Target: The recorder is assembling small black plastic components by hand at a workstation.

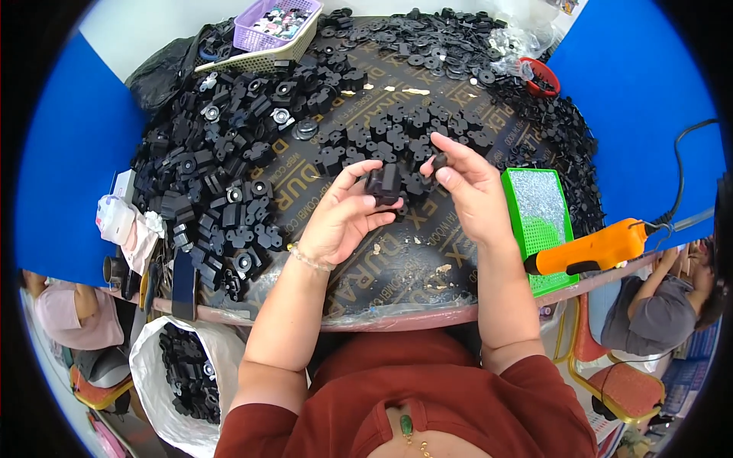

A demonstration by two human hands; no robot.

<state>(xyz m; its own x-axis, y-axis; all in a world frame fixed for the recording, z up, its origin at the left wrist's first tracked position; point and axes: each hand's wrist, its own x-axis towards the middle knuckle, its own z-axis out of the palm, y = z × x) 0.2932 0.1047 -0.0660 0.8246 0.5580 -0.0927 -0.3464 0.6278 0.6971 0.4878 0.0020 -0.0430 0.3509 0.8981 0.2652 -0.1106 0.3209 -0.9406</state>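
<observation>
A black block [384, 184] is grasped by the left fingers [348, 176], a small dark piece [439, 161] by the right fingers [456, 149].

The held black block [384, 184] looks like smooth plastic with a soft sheen. The table [347, 294] has a dark, smooth face marked by rough, pale flakes [415, 91]. The green tray [551, 285] is glossy plastic, and the small bits [540, 195] in it are shiny, silvery metal. The electric screwdriver [599, 247] has a smooth orange plastic body. The sack [149, 374] is crinkled white plastic; the shirt [405, 366] is matt cloth.
</observation>
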